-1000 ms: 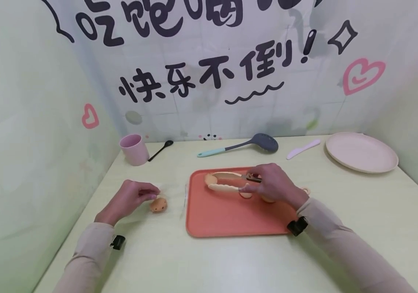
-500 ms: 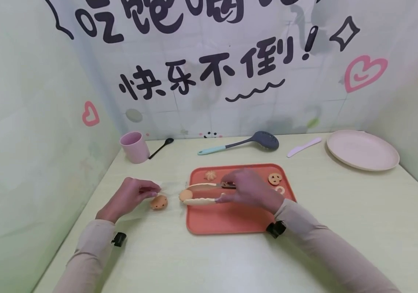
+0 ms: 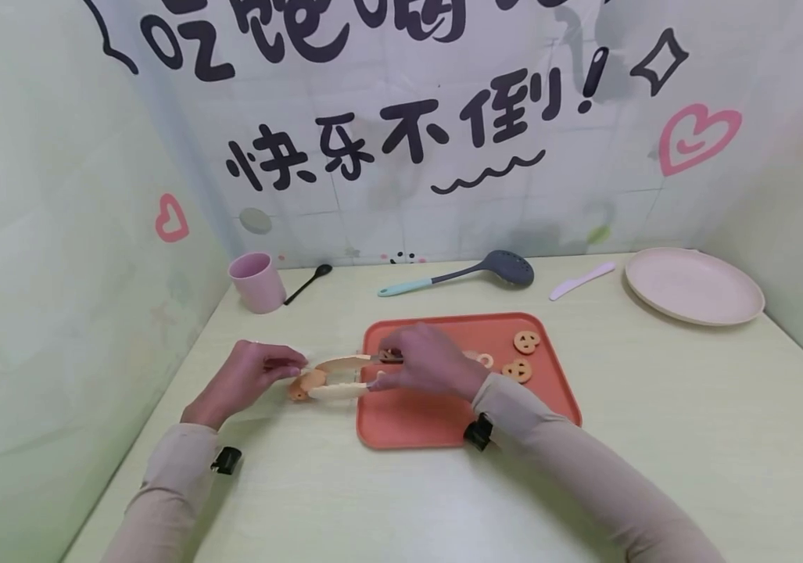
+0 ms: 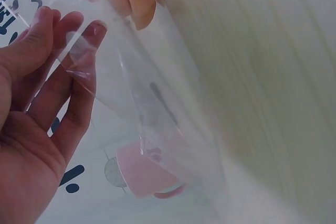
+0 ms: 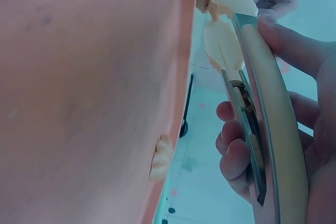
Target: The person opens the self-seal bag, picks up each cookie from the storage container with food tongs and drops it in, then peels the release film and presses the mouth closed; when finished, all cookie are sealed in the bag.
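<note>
Cream tongs (image 3: 336, 377) — tips leftward, lengthwise left-right

sleeves: both arms wear long, close-fitting sleeves of a pale beige, softly creased along the forearm.
left cuff (image 3: 183, 438): ends just at the wrist, folded in loose wrinkles.
right cuff (image 3: 503, 391): bunched a little where it meets the wrist.
left wrist device (image 3: 225, 461): a small black, boxy unit strapped under the cuff.
right wrist device (image 3: 478, 432): a matching black block with a rounded edge, on the underside of the wrist.
left hand (image 3: 246, 379): bare, no rings or glove.
right hand (image 3: 429, 367): bare likewise, nails short.
</note>
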`<state>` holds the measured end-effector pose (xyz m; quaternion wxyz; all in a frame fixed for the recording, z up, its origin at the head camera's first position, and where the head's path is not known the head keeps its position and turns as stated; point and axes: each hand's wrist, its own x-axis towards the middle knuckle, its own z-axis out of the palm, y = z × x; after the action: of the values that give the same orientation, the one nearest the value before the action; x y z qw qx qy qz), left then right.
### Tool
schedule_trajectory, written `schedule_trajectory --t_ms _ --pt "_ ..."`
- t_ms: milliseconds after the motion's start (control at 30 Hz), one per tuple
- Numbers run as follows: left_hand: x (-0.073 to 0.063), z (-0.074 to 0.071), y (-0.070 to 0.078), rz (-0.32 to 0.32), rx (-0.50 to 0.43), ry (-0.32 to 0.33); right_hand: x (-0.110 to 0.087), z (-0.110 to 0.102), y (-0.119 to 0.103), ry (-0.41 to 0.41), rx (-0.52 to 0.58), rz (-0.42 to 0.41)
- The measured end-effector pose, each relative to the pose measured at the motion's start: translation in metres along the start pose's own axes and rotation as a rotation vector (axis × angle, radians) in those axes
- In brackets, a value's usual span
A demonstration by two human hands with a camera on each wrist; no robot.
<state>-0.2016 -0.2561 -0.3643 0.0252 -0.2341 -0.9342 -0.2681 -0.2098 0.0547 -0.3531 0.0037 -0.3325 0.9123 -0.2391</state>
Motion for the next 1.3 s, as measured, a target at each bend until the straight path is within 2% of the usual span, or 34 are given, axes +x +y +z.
schedule_trajectory --t_ms 333,600,767,933,1133,1300 --pt "0.0 0.0 -0.002 -0.005 0.003 0.01 0.011 0.007 -0.004 -0.008 0.016 0.003" --pt "-0.001 0.0 -0.003 -0.003 -0.005 0.017 0.005 0.003 0.0 0.001 0.075 -0.006" --pt "0.0 0.001 -0.004 -0.021 -0.006 0.006 -0.009 -0.01 0.01 0.005 0.048 0.019" --pt "0.001 0.002 -0.003 -0.018 -0.004 -0.004 -0.035 -0.035 0.027 0.036 0.002 0.065" --pt "0.002 0.002 -0.003 -0.011 0.015 -0.011 -0.064 -0.065 0.055 0.133 -0.167 0.1" --pt "0.002 0.003 -0.003 -0.017 0.023 -0.018 -0.075 -0.075 0.074 0.14 -0.223 0.134"
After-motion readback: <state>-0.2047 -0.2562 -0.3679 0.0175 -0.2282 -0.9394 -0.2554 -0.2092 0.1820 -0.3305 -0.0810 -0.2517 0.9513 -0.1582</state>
